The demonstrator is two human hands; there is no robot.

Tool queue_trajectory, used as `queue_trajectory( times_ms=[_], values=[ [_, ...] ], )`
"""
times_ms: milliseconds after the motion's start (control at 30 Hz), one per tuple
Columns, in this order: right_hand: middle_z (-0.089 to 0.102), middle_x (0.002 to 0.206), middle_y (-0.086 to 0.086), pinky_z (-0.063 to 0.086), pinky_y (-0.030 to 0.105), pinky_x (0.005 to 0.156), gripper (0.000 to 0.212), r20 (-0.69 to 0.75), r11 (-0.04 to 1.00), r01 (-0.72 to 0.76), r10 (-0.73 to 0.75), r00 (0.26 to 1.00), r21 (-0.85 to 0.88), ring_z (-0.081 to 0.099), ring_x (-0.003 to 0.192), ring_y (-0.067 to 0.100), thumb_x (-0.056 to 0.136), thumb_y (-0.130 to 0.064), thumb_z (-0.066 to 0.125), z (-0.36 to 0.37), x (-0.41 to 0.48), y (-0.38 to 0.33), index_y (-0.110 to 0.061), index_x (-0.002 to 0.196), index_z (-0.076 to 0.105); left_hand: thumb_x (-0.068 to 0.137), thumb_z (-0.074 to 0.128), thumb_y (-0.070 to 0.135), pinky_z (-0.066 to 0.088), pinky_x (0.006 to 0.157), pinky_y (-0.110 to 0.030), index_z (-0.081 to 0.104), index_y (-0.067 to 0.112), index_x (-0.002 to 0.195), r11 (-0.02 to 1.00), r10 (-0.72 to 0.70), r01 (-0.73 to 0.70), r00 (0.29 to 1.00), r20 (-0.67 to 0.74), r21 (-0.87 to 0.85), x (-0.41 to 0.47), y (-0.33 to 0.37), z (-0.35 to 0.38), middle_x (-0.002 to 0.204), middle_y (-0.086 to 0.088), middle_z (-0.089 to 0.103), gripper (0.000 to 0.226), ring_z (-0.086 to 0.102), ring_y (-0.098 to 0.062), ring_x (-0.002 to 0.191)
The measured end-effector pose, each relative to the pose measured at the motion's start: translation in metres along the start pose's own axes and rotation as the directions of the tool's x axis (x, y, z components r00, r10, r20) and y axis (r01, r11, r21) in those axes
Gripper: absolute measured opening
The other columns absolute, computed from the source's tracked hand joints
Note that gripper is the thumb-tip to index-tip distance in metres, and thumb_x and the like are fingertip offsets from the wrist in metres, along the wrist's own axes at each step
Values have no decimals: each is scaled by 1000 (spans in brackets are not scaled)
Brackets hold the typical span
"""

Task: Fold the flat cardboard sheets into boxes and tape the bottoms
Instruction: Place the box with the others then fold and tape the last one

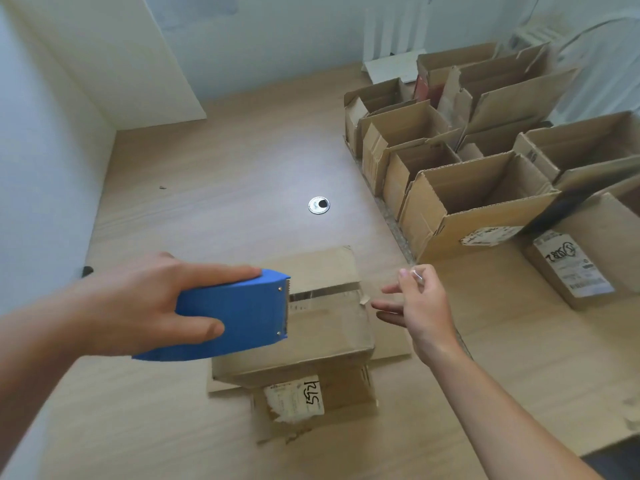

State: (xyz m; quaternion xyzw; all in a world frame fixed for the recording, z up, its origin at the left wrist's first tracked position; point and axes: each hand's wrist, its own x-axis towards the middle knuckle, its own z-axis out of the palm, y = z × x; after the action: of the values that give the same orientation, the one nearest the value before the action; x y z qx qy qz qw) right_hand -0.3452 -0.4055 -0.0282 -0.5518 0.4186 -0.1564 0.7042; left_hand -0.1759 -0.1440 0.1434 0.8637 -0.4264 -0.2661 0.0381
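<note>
Because it stands bottom-up at the near middle of the wooden desk, on a flat cardboard sheet, the cardboard box shows its closed flap seam uppermost, with a torn paper label on the side facing the person. Item, box: judged light and hollow, stiff along its edges and corners, likely to give in the middle of the panel if pressed hard; best steadied at a corner or edge. Item, clear tape: a glossy strip running from the dispenser across the seam and out past the box's right edge; judged thin, clingy and quick to fold onto itself, so best held at the very end and kept taut. Item, blue tape dispenser: rigid plastic with a toothed cutter at the front, over the box's left edge; best held well behind the teeth. Left hand: wrapped around the dispenser's rear, one finger stretched along the upper edge, the thumb laid over its side. Right hand: just right of the box, thumb and forefinger pinching the tape's free end, the other fingers loosely spread and touching nothing. Also present: open boxes standing upright in rows at the right; a round cable grommet beyond the box.
</note>
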Motion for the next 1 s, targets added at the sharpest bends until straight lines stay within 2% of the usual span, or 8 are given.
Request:
queue_trajectory(
  times_ms=[167, 267, 400, 533, 633, 700, 900, 1000],
  values=[
    [65, 90, 11, 60, 39, 61, 14, -29, 995, 35, -32, 999, 98, 75, 76, 30, 105, -23, 45, -2, -3, -7, -12, 98, 48, 70, 40, 70, 43, 65, -15, 7, 87, 122, 993, 52, -36, 989, -141, 115, 16, 5, 9, 97, 23, 62, 64, 56, -4, 80],
    [63, 90, 11, 60, 38, 59, 15, -76, 993, 44, -36, 996, 112, 75, 78, 26, 104, -20, 49, -6, -2, -8, -11, 91, 49, 70, 24, 73, 47, 74, -28, -8, 87, 120, 975, 116, -75, 975, -191, 209, 32, -2, 35, 119, 21, 58, 61, 56, -14, 89],
    [61, 88, 12, 59, 36, 57, 21, -99, 969, 37, -13, 995, 242, 74, 77, 27, 104, -18, 49, -16, -2, -14, -13, 84, 47, 79, 35, 64, 45, 75, -28, -15, 87, 113, 978, 116, -83, 979, -166, 191, 36, -13, 62, 130, 20, 55, 65, 53, -13, 90],
    [63, 86, 10, 55, 33, 50, 17, -45, 957, 23, -10, 999, 290, 71, 73, 26, 105, -21, 46, -21, -14, -12, -15, 89, 48, 86, 40, 63, 49, 73, -32, -13, 83, 120, 983, 131, -96, 965, -229, 158, 36, -24, 81, 119, 17, 57, 66, 55, -15, 87],
    [63, 84, 9, 55, 35, 51, 19, -61, 944, 7, 14, 998, 329, 70, 72, 26, 106, -21, 44, -21, -19, -4, -14, 89, 48, 81, 29, 66, 46, 55, -29, -12, 77, 130, 976, 164, -118, 952, -258, 184, 36, -24, 93, 94, 15, 60, 64, 50, -14, 66],
    [61, 84, 9, 57, 36, 53, 19, -92, 949, -13, 44, 995, 315, 70, 72, 25, 105, -19, 45, -21, -18, 1, -12, 88, 48, 80, 29, 66, 41, 52, -25, -8, 76, 132, 976, 167, -126, 957, -236, 177, 34, -27, 96, 93, 15, 61, 65, 49, -13, 64],
    [55, 85, 12, 59, 33, 56, 16, -150, 975, -105, 136, 979, 196, 70, 70, 24, 104, -14, 48, -19, -3, 17, -7, 90, 49, 68, 24, 72, 44, 71, -27, 1, 84, 125, 973, 175, -141, 967, -185, 184, 35, -34, 70, 122, 21, 60, 63, 56, -13, 86],
    [54, 87, 14, 61, 37, 61, 14, -159, 977, -155, 178, 971, 145, 69, 72, 26, 104, -14, 47, -14, 5, 26, -5, 94, 49, 80, 39, 67, 41, 72, -25, 8, 80, 127, 966, 131, -105, 987, -96, 238, 35, -29, 60, 103, 27, 58, 58, 51, -11, 86]
  ],
)
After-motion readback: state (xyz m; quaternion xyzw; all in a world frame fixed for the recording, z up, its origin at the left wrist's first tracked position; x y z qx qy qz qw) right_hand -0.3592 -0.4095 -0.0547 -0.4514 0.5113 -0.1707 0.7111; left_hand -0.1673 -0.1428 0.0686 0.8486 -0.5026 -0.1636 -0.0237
